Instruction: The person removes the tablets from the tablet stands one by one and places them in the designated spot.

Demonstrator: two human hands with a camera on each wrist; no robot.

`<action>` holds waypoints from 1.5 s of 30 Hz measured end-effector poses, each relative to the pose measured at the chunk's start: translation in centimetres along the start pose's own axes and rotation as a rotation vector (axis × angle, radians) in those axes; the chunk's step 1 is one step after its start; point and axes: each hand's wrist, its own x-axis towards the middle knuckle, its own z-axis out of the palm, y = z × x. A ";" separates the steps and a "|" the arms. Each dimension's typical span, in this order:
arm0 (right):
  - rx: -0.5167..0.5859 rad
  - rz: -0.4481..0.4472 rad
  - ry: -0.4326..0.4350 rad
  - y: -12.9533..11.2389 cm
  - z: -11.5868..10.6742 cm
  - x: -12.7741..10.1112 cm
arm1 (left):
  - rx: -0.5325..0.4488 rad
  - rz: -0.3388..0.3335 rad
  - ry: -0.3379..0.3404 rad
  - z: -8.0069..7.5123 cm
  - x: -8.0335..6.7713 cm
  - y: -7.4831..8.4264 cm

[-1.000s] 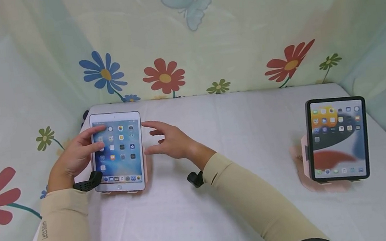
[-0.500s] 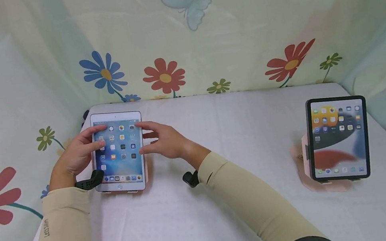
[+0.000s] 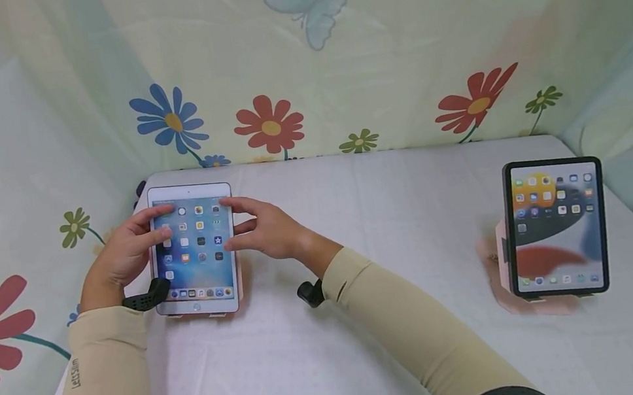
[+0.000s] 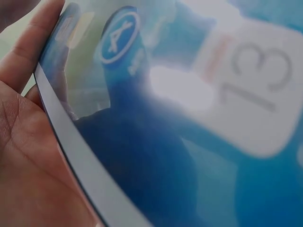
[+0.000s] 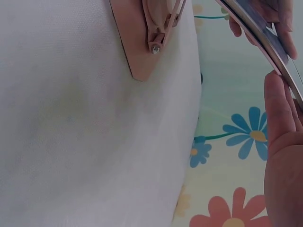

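Note:
A white-framed tablet (image 3: 202,281) leans on a pink stand (image 5: 137,38) at the table's left, its lit screen showing rows of app icons. My left hand (image 3: 124,251) grips its left side, thumb and index finger over the screen; other fingers are hidden behind. In the left wrist view, the palm lies along the white bezel (image 4: 71,132). On the opposite side, my right hand (image 3: 273,229) holds the right edge, with index finger and thumb reaching onto the front. Fingers of the right hand (image 5: 284,142) show behind the tablet (image 5: 258,35) in the right wrist view.
A second tablet (image 3: 557,227) with a black frame and lit screen stands on another pink stand (image 3: 503,267) at the right. White cloth (image 3: 367,323) covers the table. A flowered curtain (image 3: 393,49) rises behind it and along both sides.
My right hand has moved left, from fingertips beside the tablet's right edge to fingers over it. My left hand has stayed almost where it was.

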 end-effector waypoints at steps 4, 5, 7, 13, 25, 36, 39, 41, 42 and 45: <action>0.006 -0.001 0.009 0.0 0.1 0.1 | 0.007 0.007 0.004 -0.1 -0.1 0.1; 0.010 -0.002 0.012 0.0 0.1 0.1 | 0.005 0.012 0.003 -0.1 -0.1 0.2; 0.019 -0.006 0.018 0.0 0.1 0.0 | 0.020 0.023 0.001 -0.1 -0.2 0.3; 0.054 -0.028 0.043 -0.3 -0.1 -0.1 | 0.063 0.065 0.001 -0.1 -0.3 0.9; 0.089 -0.064 0.127 -0.7 -1.1 -1.1 | 0.177 0.019 0.004 1.4 -0.2 3.3; 0.087 -0.070 0.245 -0.1 -2.9 -2.2 | 0.271 0.027 0.033 4.4 0.4 3.7; 0.096 -0.066 0.256 0.1 -3.4 -2.6 | 0.250 0.033 0.019 5.1 0.5 3.7; 0.099 -0.062 0.260 0.3 -3.7 -2.8 | 0.248 0.024 0.016 5.5 0.6 3.7; 0.096 -0.061 0.262 0.3 -3.9 -2.9 | 0.242 0.020 0.015 5.6 0.6 3.6; 0.095 -0.059 0.266 0.5 -4.3 -3.3 | 0.231 0.012 0.014 6.1 0.8 3.6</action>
